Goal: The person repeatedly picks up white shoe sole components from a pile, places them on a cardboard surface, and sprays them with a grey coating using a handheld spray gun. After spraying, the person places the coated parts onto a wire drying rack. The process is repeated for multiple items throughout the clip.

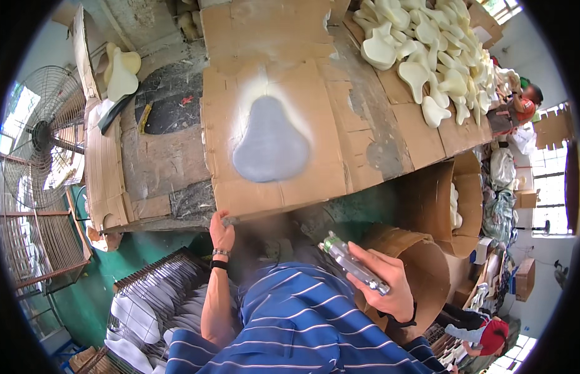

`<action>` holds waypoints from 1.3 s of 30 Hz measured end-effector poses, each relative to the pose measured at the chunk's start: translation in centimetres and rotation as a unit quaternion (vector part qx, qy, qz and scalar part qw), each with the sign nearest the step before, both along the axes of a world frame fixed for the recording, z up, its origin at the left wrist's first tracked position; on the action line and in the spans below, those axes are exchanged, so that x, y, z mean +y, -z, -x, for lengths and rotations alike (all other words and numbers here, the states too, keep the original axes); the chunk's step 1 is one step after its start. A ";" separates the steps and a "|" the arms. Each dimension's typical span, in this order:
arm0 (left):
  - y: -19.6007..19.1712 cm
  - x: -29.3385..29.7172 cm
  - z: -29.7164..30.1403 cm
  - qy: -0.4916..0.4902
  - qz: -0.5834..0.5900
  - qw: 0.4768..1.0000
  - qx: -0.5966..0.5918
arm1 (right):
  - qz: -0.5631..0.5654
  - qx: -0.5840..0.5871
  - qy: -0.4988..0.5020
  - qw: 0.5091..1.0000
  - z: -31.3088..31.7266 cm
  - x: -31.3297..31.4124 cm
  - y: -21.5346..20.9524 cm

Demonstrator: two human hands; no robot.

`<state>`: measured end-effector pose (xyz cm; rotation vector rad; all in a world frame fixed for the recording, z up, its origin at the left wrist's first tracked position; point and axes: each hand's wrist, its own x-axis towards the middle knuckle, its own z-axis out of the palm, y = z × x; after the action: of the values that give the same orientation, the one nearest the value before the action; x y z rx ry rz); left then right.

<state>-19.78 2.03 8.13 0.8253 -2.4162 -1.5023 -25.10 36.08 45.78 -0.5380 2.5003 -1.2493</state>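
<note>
A grey, rounded-triangle piece shaped like a bicycle saddle (271,143) lies flat on the cardboard-covered table (240,199), its narrow end pointing away from me. A pale sprayed halo surrounds it on the cardboard. My left hand (222,235) is at the table's front edge, just below the cardboard, fingers loosely apart and nothing seen in them. In my right hand (389,283), held in front of my body off the table, is a silver spray gun (355,268) with a green tip, pointing up and to the left. My fingers wrap round its body.
Cream foam saddle pads (421,62) are heaped at the table's far right. More pads (121,71) sit far left, near a large fan (43,134). A wire rack (140,305) holds pale saddle-shaped pieces beside me. Cardboard drums (427,268) stand right. Two people work farther off.
</note>
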 end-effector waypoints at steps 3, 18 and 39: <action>0.4 0.2 1.5 0.067 0.048 0.997 -0.011 | 0.005 0.031 -0.003 1.000 0.8 -0.9 -0.1; 7.9 -1.0 3.2 0.093 -0.079 0.992 -0.030 | 0.008 0.098 0.079 0.992 1.8 0.1 0.9; 6.0 -1.1 3.4 0.049 -0.187 0.979 -0.063 | 0.009 0.078 0.109 0.991 0.5 2.0 -0.1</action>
<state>-23.22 0.92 2.10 0.9045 -2.3206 -2.0427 -25.58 38.03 45.87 -0.3884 2.7420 -1.3549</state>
